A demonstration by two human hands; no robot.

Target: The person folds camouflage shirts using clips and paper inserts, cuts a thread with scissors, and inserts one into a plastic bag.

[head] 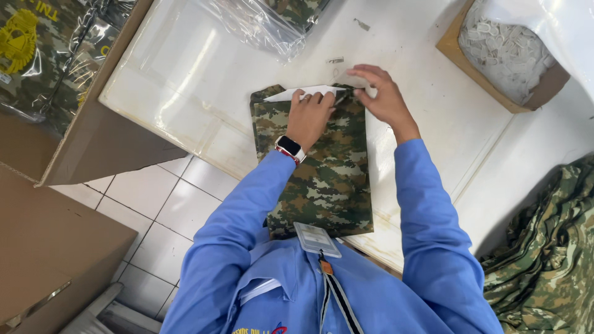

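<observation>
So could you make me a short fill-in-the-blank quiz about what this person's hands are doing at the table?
1. The left hand presses on a folded garment of ____ patterned fabric.
2. On that wrist sits a ____.
3. At the garment's top edge lies a white ____ slip, beside the right hand.
4. Both sleeves are ____.

Missing words: camouflage; watch; paper; blue

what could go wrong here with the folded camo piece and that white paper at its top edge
The folded camouflage garment overhangs the table edge towards the person, so it may slide off. The white paper is pinned only by the left hand; it could shift or crease. The right hand sits at the garment's corner and might disturb the fold.
</observation>
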